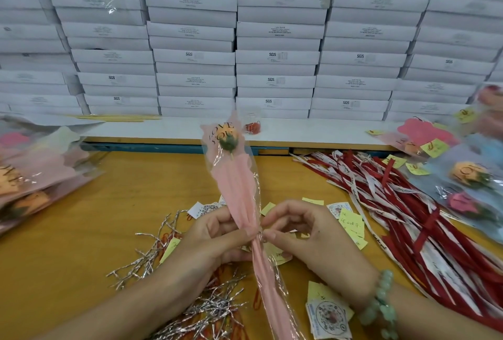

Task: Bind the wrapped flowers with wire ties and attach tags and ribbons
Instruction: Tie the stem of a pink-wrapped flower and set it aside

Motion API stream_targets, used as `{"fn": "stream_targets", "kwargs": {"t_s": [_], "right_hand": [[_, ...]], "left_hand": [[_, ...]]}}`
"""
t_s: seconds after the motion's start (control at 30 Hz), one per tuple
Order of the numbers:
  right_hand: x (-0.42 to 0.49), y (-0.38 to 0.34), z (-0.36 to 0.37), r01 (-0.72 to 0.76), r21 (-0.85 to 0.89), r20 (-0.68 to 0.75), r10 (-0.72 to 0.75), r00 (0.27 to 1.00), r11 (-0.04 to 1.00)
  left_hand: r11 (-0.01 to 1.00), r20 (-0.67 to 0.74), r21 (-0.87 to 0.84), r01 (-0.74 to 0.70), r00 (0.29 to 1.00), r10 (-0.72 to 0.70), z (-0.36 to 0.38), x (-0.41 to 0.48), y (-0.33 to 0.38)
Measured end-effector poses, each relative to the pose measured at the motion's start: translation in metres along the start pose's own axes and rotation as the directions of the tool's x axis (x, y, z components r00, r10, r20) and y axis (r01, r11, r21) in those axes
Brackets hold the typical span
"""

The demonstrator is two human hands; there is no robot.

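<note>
**Wrapped flower pinched at its neck between both hands**

The wrapped flower (236, 190), a single orange bud in pink paper and clear cellophane, was held above the yellow wooden table (81, 230); its long axis ran away from the person, bud end far and raised, tail end near and passing out of the lower edge. The gathered neck lay directly between the hands; the left hand (215, 236) was curled round it from one side; the right hand (304, 230) was closed in a thumb-and-forefinger pinch against the same spot. Both hands were judged equally near, the twisting falling to the right. Whether a tie was already caught in that pinch could not be made out. The crinkled silver wire ties (212, 304) lay heaped near the left forearm; the small yellow paper tags (351, 224) and the red and white ribbons (394, 203) lay to the right.
</note>
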State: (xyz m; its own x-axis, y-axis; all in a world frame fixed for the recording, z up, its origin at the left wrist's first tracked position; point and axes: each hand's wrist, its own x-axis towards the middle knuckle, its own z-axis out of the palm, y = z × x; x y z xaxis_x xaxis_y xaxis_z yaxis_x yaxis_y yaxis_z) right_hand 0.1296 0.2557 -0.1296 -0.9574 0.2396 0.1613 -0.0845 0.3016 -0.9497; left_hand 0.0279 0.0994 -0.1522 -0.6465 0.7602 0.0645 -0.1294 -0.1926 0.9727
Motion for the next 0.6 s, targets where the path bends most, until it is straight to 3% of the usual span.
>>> {"fn": "stream_targets", "kwargs": {"t_s": [0.23,0.6], "right_hand": [[0.0002,0.0038,-0.0013,-0.048,0.132,0.051,0.042,0.998,0.99],[-0.0017,0.0037,0.0006,0.036,0.005,0.01,-0.036,0.999,0.999]], "left_hand": [[1.0,0.015,0.012,0.006,1.0,-0.006,-0.0005,-0.0007,0.0007],[0.998,-0.07,0.059,0.014,0.998,-0.01,0.0037,-0.0021,-0.0003]]}}
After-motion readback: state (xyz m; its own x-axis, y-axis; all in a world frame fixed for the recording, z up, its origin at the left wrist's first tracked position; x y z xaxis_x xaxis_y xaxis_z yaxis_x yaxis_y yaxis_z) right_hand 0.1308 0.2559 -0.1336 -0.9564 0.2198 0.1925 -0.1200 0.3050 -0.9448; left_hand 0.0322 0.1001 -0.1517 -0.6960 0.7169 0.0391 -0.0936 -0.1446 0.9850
